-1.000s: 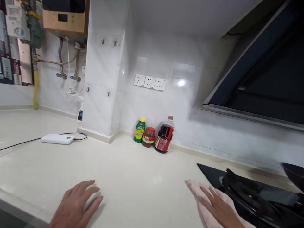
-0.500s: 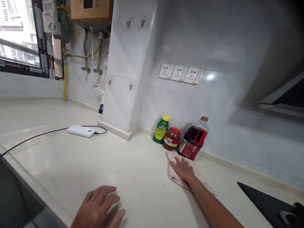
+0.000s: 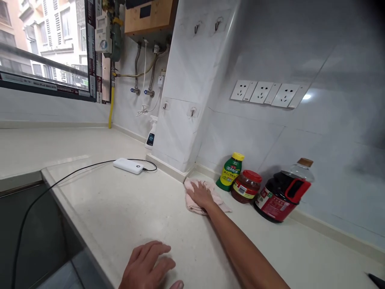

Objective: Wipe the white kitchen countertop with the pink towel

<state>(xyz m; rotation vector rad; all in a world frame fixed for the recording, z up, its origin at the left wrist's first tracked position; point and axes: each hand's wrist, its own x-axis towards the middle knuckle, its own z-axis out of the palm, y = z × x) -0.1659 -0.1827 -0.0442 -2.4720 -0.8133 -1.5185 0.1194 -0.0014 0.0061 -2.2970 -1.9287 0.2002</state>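
A folded pale pink cloth (image 3: 221,204) lies on the counter by the foot of the wall pillar. My right hand (image 3: 201,195) holds it down against the surface, fingers laid over the fabric and a little apart. To the right of the cloth, along the wall, stand a green squeeze bottle (image 3: 230,172) with a yellow cap, a red-lidded jar (image 3: 246,187) and a large dark sauce bottle (image 3: 282,192) with a red handle. My left hand (image 3: 150,265) is at the bottom of the view, over the counter, fingers curved and apart with nothing in them.
A white power bank (image 3: 128,165) with a black cable (image 3: 57,182) rests on the counter (image 3: 120,208); the cable runs over the front edge. A spray bottle (image 3: 150,136) stands behind the pillar (image 3: 177,136). A dark pointed object (image 3: 375,281) shows at lower right.
My right hand has slid the cloth leftward, from in front of the sauce bottle to the pillar's foot. The view has turned left. My left hand stays empty.
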